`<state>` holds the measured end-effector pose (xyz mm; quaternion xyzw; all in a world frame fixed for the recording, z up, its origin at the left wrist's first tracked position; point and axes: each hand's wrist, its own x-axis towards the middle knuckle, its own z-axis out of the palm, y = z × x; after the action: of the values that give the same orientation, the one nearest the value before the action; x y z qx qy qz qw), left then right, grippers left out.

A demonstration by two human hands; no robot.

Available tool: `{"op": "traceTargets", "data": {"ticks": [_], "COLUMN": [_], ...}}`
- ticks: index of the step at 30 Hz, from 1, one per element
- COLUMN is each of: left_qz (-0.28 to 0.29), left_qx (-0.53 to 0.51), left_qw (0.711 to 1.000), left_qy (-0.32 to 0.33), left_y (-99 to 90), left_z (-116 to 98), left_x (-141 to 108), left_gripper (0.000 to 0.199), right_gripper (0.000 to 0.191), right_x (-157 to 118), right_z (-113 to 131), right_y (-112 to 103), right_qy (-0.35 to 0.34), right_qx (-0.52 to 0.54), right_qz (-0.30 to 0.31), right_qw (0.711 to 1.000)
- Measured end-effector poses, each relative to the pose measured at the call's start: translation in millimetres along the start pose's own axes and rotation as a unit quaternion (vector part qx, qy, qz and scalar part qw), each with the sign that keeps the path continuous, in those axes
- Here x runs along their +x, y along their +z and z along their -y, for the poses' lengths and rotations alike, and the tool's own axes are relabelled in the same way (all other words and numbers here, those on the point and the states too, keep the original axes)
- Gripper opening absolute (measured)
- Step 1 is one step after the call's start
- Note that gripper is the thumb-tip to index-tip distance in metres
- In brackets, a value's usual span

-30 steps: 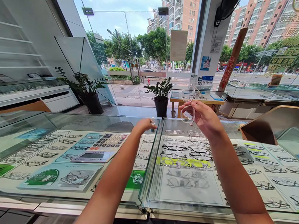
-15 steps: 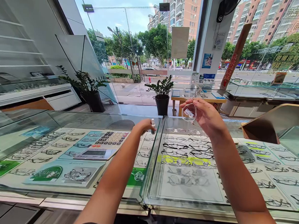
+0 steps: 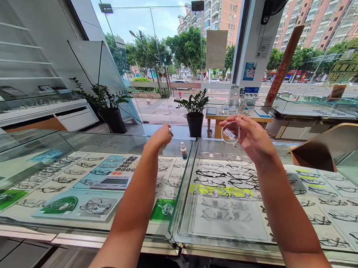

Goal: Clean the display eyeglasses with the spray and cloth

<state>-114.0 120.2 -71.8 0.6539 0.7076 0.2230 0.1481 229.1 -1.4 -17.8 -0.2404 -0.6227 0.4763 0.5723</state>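
Raised over the right showcase, my right hand [image 3: 250, 135] is closed on a pair of clear-framed glasses [image 3: 231, 132], one round lens hanging below the fingers. My left hand [image 3: 162, 136] is up over the back of the left showcase, its fingers curled together; a small pale bit shows at the fingertips, too small to name. A small bottle [image 3: 183, 151] with a white cap stands upright on the glass, right of my left hand and touching neither hand.
A calculator [image 3: 111, 182] lies on the left glass showcase [image 3: 86, 143]. Rows of glasses [image 3: 211, 174] fill both showcases. A brown angled board [image 3: 314, 150] stands at right. Potted plants [image 3: 194, 111] are beyond the counter.
My left hand has let go of the small bottle and moved left and up. The bottle now stands by itself on the glass. My right hand has shifted slightly right with the glasses.
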Motion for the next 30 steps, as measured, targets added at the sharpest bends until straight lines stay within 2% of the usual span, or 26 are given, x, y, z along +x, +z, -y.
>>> {"op": "traceTargets", "data": {"ticks": [2,3,4,5,6,9,12,15,17,21,24,30], "left_qz": [-0.039,-0.050,-0.041,-0.027,-0.014,0.019,0.021,0.002,0.010,0.074,0.130,0.194], "left_qx": [-0.077,-0.191,-0.286,-0.349,-0.381,-0.414,-0.476,-0.527,-0.546,-0.559,-0.574,-0.595], "left_qw": [0.994,0.970,0.935,0.902,0.882,0.855,0.823,0.806,0.799,0.787,0.767,0.732], "left_qy": [0.073,0.141,0.205,0.252,0.277,0.312,0.310,0.270,0.250,0.249,0.256,0.269], "left_y": [-12.4,-15.5,-16.6,-15.9,-13.6,-1.2,12.0,18.6,18.2,11.4,7.2,5.3], "left_z": [-19.8,-31.5,-43.7,-55.8,-67.4,-95.6,-112.2,-119.4,-120.8,-119.9,-118.7,-118.1], "left_x": [-14.5,-23.0,-32.2,-41.9,-51.7,-77.7,-93.0,-97.5,-97.5,-98.5,-101.3,-105.6], "left_gripper": [0.049,0.040,0.034,0.032,0.032,0.042,0.044,0.046,0.048,0.045,0.040,0.039], "right_gripper": [0.017,0.016,0.015,0.014,0.013,0.011,0.010,0.010,0.009,0.010,0.010,0.006], "right_x": [-0.9,-1.5,-2.5,-3.7,-5.2,-10.6,-14.4,-14.5,-12.9,-9.0,-6.9,-6.6], "right_z": [0.6,0.8,1.0,1.4,2.0,5.1,6.9,5.1,2.7,-0.8,-1.7,-1.6], "right_y": [0.4,0.8,1.4,2.3,3.3,6.8,9.8,10.3,9.0,4.6,1.5,-1.8], "right_qy": [-0.008,-0.013,-0.018,-0.020,-0.021,-0.025,-0.035,-0.038,-0.035,-0.022,-0.020,-0.005], "right_qx": [0.008,0.014,0.019,0.024,0.027,0.020,-0.009,-0.033,-0.035,-0.032,-0.034,-0.001], "right_qz": [0.002,0.004,0.006,0.008,0.010,0.012,0.001,-0.008,-0.008,-0.002,0.001,0.024], "right_qw": [1.000,1.000,1.000,0.999,0.999,0.999,0.999,0.999,0.999,0.999,0.999,1.000]}}
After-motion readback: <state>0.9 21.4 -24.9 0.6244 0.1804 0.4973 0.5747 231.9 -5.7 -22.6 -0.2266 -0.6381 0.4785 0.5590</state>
